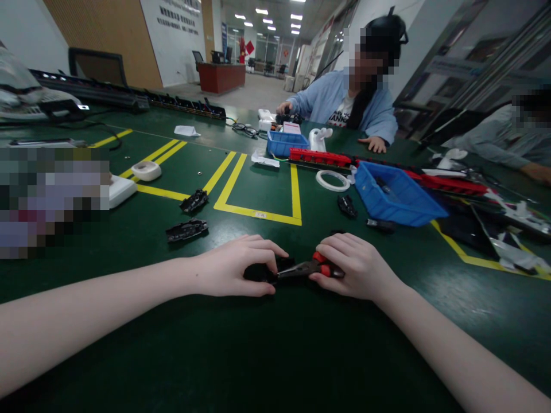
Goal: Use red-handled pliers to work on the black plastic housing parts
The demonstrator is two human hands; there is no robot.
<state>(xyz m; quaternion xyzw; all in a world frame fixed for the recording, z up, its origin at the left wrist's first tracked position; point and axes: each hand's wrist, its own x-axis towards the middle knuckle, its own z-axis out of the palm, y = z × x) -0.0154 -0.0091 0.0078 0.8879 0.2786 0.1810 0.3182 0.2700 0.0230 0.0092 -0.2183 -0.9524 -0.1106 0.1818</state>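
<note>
- On the green table (275, 355), just this side of the yellow tape rectangle (258, 198), the left hand (235, 267) lies over a small black part (258, 272), fingers curled and pressed together on top of it, thumb tucked underneath along the table.
- Right beside it, the right hand (357, 267) is wrapped around the red handles of a pair of pliers (307, 268), fingers closed tight over the grips.
- Nose of the pliers points left and meets the black part under the left fingertips; whether the tips are pinching it cannot be told.
- Left of the yellow rectangle lie two more black parts (187, 229), apart from each other, and further left a white round dish (146, 170).
- Right of the rectangle sit a white ring (332, 180), another small black piece (346, 206) and a blue bin (394, 198).
- Beyond the rectangle stand a second blue bin (286, 143) and a long red strip (321, 156).
- Behind those, a person in a light blue jacket (344, 100) sits with both hands on the table; another person's sleeve (495, 143) shows at the far right.
</note>
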